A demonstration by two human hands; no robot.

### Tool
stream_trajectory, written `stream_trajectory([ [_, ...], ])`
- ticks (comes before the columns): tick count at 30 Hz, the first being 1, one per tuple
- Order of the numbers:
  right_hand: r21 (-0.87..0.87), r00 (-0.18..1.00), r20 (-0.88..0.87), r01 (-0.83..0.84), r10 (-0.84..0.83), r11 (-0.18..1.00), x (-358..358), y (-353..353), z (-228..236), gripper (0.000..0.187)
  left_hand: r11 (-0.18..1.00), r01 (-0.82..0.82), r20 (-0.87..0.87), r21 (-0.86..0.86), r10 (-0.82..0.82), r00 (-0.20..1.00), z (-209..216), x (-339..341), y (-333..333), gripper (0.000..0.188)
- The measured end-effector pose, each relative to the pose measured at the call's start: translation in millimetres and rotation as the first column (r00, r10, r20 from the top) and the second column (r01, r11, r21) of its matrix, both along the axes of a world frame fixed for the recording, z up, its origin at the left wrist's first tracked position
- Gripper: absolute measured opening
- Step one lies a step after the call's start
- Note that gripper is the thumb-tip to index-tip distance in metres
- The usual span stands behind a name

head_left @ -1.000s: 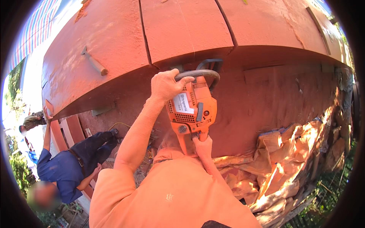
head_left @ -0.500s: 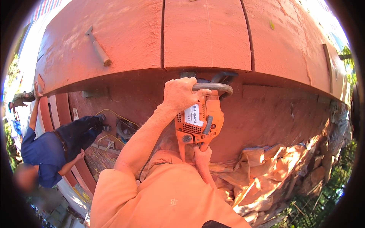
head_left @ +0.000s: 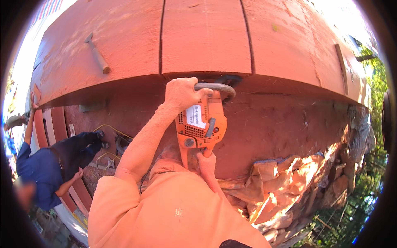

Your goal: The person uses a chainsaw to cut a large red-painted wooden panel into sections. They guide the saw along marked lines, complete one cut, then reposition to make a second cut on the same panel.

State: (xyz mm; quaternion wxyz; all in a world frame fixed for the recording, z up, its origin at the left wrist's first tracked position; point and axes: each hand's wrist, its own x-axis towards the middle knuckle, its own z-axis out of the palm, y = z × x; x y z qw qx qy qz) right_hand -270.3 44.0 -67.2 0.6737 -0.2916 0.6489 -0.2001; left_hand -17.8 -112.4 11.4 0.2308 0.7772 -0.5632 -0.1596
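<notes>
A: L hand [head_left: 180,96] status?
B: Grasping the dk. curved tubular front handle [head_left: 223,87] of the orange-cased chainsaw [head_left: 219,109], fingers wrapped.
A: R hand [head_left: 206,162]?
B: Grasping the orange rear handle [head_left: 209,151]; trigger finger pos. can't tell.
A: Saw loc.?
B: Ctr., ahead of wearer's orange-shirted torso [head_left: 173,202]. Front end at near edge of the large, dusty, red-brown wooden slab [head_left: 206,45], btwn two dk. straight slots running away fr. that edge. Guide bar hidden.
A: Items on slab?
B: L side: metal-headed hand tool w/ wooden handle [head_left: 98,56], lying flat. R side: narrow brown wooden strip [head_left: 341,68].
A: Surroundings?
B: Lower R: crumpled tan sheet [head_left: 269,182], partly sunlit. L: co-worker in blue shirt [head_left: 39,167], one hand at slab's L edge. Thin yellow cable [head_left: 109,128] on ground nr. co-worker's feet.
</notes>
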Motion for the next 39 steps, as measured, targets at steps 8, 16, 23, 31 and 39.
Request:
stream_trajectory([
  [8,-0.167,0.988,-0.145,-0.075,0.051,0.983,6,8,-13,0.034,0.999,0.037,-0.020,0.028,-0.036,0.999,10,1,-1,0.060],
  [16,-0.025,0.988,-0.132,-0.089,0.085,0.996,6,17,-13,0.030,0.999,0.028,-0.003,0.042,-0.028,1.000,13,5,8,0.058],
  [23,0.002,0.989,-0.123,-0.078,0.077,0.997,-3,18,-6,0.022,0.997,-0.002,-0.066,0.076,0.007,0.998,11,2,23,0.048],
  [31,0.107,0.999,0.016,-0.051,0.049,0.993,-19,8,16,0.015,0.998,-0.049,-0.158,0.042,0.055,0.986,15,-12,28,0.049],
  [39,-0.102,0.981,-0.157,-0.129,0.112,0.986,-19,7,-2,0.019,1.000,-0.015,-0.130,-0.024,0.011,0.991,11,3,25,0.053],
])
